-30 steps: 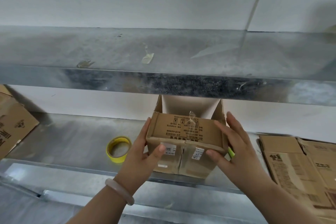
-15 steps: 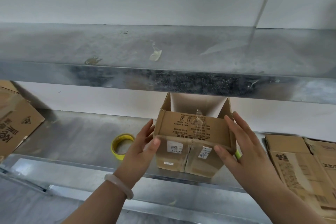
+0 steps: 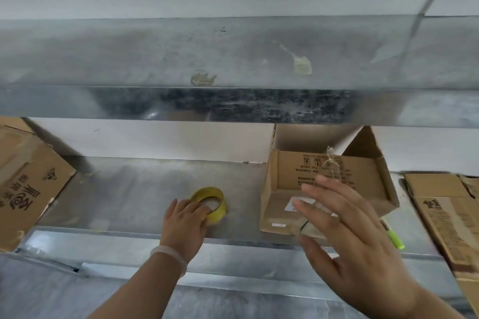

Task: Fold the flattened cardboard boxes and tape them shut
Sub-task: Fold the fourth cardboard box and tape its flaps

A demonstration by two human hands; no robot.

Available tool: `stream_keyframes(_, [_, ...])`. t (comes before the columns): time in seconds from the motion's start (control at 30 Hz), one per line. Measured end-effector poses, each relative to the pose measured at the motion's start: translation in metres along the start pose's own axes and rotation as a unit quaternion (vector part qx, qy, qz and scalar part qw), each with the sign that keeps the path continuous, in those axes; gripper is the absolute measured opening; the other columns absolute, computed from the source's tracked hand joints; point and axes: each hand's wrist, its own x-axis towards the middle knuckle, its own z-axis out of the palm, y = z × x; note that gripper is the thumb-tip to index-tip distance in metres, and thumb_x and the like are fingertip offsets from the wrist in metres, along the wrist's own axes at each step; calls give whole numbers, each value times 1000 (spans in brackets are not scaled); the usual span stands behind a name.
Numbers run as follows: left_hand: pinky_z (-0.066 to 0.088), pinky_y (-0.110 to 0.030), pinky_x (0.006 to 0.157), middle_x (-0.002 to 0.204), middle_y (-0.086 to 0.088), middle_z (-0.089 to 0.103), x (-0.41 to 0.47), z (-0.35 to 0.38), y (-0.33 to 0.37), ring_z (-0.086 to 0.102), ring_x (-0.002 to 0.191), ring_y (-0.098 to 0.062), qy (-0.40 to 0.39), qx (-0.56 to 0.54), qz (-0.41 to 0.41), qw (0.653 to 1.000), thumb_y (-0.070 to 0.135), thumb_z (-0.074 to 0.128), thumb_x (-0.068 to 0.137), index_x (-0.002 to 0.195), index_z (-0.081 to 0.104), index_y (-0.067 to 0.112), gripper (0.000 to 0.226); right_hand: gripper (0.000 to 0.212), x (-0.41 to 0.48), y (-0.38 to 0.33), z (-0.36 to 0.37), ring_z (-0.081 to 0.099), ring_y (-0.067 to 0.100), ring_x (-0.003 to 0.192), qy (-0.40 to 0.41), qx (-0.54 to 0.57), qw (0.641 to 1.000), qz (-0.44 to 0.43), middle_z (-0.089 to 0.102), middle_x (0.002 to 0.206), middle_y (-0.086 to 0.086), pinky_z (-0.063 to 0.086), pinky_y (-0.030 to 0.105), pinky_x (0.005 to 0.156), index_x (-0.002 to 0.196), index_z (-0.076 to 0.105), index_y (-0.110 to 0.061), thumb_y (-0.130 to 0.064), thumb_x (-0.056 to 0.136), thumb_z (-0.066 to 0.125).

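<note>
A small cardboard box (image 3: 285, 184) stands on the lower metal shelf (image 3: 134, 189), right of centre, its near flaps folded in and its far flaps upright. My left hand (image 3: 185, 223) reaches to the yellow tape roll (image 3: 216, 204) left of the box, with its fingers curled over the roll's near rim. My right hand (image 3: 347, 238) hovers in front of the box with fingers spread and straight, holding nothing and hiding part of the box's front.
An upper metal shelf (image 3: 233, 101) overhangs the work area. A larger printed cardboard box (image 3: 26, 184) leans at the far left. Flattened cardboard boxes (image 3: 445, 212) lie stacked at the right. A green marker (image 3: 395, 238) lies by the box's right corner.
Both hands have let go of the box. My left hand moved left onto the tape roll, and my right hand drew back towards me. The view shifted left.
</note>
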Motion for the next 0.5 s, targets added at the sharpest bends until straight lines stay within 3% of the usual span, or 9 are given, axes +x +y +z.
stream_keyframes(0.07, [47, -55, 94, 89, 2, 72, -2, -21, 8, 69, 85, -27, 37, -56, 37, 997, 25, 68, 79, 93, 74, 21, 16, 43, 11, -19, 15, 46, 18, 133, -24, 27, 999, 18, 52, 139, 1, 34, 31, 113, 133, 58, -15, -27, 92, 61])
stream_keyframes(0.13, [43, -51, 100, 94, 5, 70, -4, -49, 20, 67, 88, -21, 66, -116, 73, 988, 35, 50, 86, 98, 71, 19, 29, 49, 26, -36, 30, 45, 13, 130, -72, 35, 994, 80, 50, 140, -3, 27, 19, 114, 137, 55, -13, -35, 94, 54])
stream_keyframes(0.2, [36, -42, 108, 99, 10, 68, -6, -77, 31, 63, 95, -11, 95, -159, 119, 975, 36, 48, 89, 102, 68, 20, 29, 60, 42, -48, 41, 38, 1, 129, -118, 60, 977, 168, 46, 139, -15, 15, 5, 110, 144, 48, -19, -51, 93, 46])
stream_keyframes(0.27, [30, -36, 112, 101, 13, 65, -7, -102, 42, 59, 99, -5, 104, -181, 164, 964, 35, 50, 90, 103, 67, 22, 25, 60, 53, -54, 48, 32, -12, 119, -121, 95, 960, 233, 43, 130, -25, 11, -5, 99, 145, 47, -27, -55, 91, 49])
stream_keyframes(0.33, [30, -36, 113, 102, 14, 64, -8, -120, 51, 57, 100, -3, 102, -189, 192, 958, 34, 50, 91, 103, 67, 23, 23, 47, 58, -53, 48, 43, -9, 109, -73, 108, 959, 251, 58, 122, -18, 24, -4, 94, 134, 60, -25, -39, 89, 66])
stream_keyframes(0.4, [31, -37, 112, 103, 15, 63, -9, -129, 55, 56, 101, -3, 96, -199, 199, 955, 34, 49, 92, 104, 65, 24, 22, 31, 59, -51, 42, 59, 1, 94, -17, 103, 961, 255, 71, 103, -9, 46, 10, 84, 114, 74, -21, -25, 83, 77])
stream_keyframes(0.43, [30, -38, 113, 104, 15, 63, -10, -133, 57, 56, 102, -3, 88, -205, 196, 955, 35, 48, 92, 104, 64, 25, 23, 25, 58, -50, 38, 62, 1, 85, -3, 100, 962, 254, 73, 93, -9, 50, 14, 76, 105, 77, -21, -22, 81, 79])
stream_keyframes(0.5, [29, -38, 114, 105, 14, 64, -10, -140, 59, 57, 103, -6, 74, -195, 198, 958, 37, 46, 93, 106, 65, 25, 26, 14, 58, -49, 30, 60, 0, 76, -7, 101, 958, 270, 70, 82, -14, 46, 10, 69, 95, 78, -25, -24, 81, 79])
